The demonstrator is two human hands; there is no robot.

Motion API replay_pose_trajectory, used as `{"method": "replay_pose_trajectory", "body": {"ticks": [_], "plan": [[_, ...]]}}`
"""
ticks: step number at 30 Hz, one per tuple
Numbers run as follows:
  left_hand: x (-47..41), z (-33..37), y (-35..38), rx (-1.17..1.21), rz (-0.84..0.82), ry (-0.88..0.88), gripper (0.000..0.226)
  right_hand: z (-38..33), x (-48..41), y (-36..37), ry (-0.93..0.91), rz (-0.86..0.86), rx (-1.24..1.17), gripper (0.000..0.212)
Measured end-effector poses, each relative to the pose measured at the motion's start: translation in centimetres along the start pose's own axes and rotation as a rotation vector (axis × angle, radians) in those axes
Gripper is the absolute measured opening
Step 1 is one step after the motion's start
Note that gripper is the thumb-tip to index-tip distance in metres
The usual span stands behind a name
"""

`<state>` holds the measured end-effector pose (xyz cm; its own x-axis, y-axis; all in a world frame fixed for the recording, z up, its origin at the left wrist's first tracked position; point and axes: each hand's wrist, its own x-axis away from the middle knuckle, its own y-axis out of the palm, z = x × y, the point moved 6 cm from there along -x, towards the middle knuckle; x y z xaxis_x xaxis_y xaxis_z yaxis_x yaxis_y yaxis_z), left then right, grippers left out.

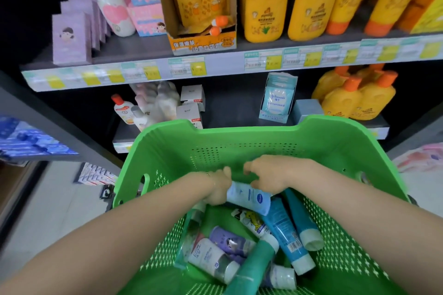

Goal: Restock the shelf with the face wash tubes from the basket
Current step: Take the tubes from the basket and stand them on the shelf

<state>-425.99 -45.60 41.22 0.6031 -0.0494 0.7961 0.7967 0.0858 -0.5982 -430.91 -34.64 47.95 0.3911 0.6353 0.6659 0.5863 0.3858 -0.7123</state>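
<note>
Evidently the fingers of both hands curl onto one pale blue tube, left hand at its end and right hand over it, inside the green basket. Best lift it straight clear of the heaped tubes, then stand it in the lower shelf gap.

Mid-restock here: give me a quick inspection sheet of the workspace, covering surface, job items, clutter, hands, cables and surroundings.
Surface: lower shelf, with a bare dark stretch between the white boxes and a blue display box.
Job's things: green basket holds a jumble of tubes; a pale blue tube lies on top.
Clutter: flat packs low near the floor, left of the basket.
Hands: left hand grips the pale blue tube's end; right hand curls over it.
Cables: nothing seen.
Surroundings: upper shelf stocked with yellow bottles; price tags run along its edge.
</note>
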Motion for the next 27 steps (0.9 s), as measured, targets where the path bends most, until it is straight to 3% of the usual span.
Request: {"method": "replay_pose_trajectory", "body": {"ticks": [6, 11, 15, 21, 27], "plan": [[3.3, -0.6, -2.4, 0.155, 0.065, 0.076, 0.045, 1.0, -0.3, 0.5, 0.037, -0.002, -0.013, 0.043], [4.7, -1.9, -2.7, 0.338, 0.025, 0.048, 0.062, 1.6, 0.0, 0.3, 0.041, 0.028, -0.122, 0.045], [5.3, -3.2, -2.7, 0.438, 0.050, 0.030, 0.058, 1.6, 0.7, -1.0, 0.047, 0.074, -0.223, 0.045], [7.2, -3.6, -3.8, 0.545, 0.138, 0.118, 0.086, 1.4, 2.6, -4.8, 0.027, 0.100, -0.237, 0.037], [8.6, -2.8, -6.1, 0.576, 0.220, 0.193, 0.049, 1.0, 5.2, -9.0, -0.029, 0.181, -0.284, 0.025]]}}
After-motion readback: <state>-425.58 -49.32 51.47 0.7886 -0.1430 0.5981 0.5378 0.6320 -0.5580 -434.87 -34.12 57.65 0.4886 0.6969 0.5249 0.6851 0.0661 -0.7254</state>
